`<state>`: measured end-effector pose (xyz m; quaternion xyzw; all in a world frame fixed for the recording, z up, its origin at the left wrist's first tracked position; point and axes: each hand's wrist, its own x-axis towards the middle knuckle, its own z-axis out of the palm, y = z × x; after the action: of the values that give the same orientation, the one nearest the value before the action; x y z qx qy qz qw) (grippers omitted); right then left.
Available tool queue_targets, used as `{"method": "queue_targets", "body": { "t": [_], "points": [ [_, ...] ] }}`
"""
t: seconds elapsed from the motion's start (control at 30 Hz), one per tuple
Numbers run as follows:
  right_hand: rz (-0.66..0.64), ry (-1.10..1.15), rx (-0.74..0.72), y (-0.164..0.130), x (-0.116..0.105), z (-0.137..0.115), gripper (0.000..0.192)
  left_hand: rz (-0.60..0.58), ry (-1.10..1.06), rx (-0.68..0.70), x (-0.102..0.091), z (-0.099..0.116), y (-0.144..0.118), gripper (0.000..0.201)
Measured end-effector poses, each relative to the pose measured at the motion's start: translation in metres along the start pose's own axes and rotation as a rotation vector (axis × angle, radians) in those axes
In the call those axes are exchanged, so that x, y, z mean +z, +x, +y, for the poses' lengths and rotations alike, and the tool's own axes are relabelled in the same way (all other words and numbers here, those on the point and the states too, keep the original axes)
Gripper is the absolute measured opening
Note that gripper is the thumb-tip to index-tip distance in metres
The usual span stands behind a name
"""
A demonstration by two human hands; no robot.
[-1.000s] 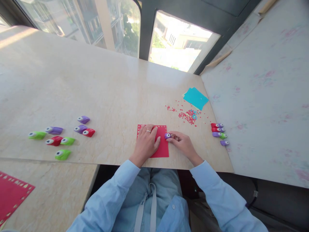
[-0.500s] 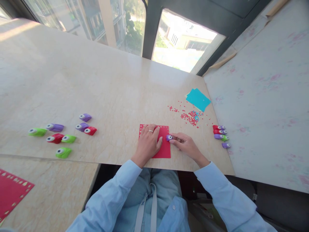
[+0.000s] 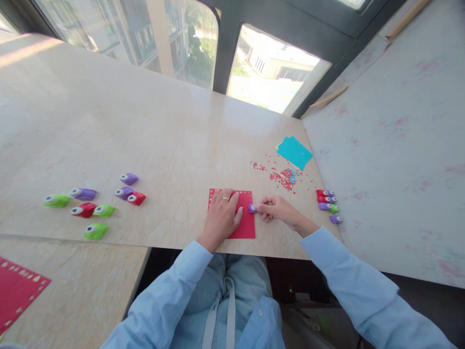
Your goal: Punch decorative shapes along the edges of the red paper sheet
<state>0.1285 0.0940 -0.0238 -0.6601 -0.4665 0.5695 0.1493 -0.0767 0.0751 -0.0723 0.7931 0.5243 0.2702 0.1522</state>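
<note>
A red sheet of paper (image 3: pixel 247 225) lies flat on the table near its front edge, with small punched holes along its top edge. My left hand (image 3: pixel 222 213), a ring on one finger, rests flat on the sheet with its fingers stretched out. At the sheet's right edge sits a small purple craft punch (image 3: pixel 251 209). My right hand (image 3: pixel 278 211) grips this punch, the thumb over its top and the other fingers curled at its right side. The thumb partly covers the punch.
Several punches (image 3: pixel 96 231) in green, purple and red lie to the left; more punches (image 3: pixel 329 199) line the right wall. Red and blue confetti (image 3: pixel 283 179) is scattered beside blue paper sheets (image 3: pixel 295 153). Another punched red sheet (image 3: pixel 22 293) lies at lower left.
My right thumb has moved from the side of the punch onto its top, and my right forearm has swung outward. My left hand stays on the sheet. The view has shifted slightly.
</note>
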Motion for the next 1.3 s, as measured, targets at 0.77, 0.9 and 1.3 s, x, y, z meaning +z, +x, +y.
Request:
{"method": "queue_targets", "body": {
  "t": [0.77, 0.9, 1.3],
  "points": [
    [-0.138, -0.797, 0.276, 0.017, 0.016, -0.066, 0.036, -0.003, 0.031, 0.021, 0.0, -0.001, 0.0, 0.023],
    [-0.168, -0.904, 0.289, 0.019, 0.018, -0.069, 0.042, -0.025, 0.017, 0.009, -0.001, -0.001, 0.0, 0.025],
    [-0.211, -1.028, 0.321, 0.019, 0.021, -0.072, 0.036, 0.001, 0.016, 0.01, 0.001, -0.002, 0.0, 0.025]
  ]
}}
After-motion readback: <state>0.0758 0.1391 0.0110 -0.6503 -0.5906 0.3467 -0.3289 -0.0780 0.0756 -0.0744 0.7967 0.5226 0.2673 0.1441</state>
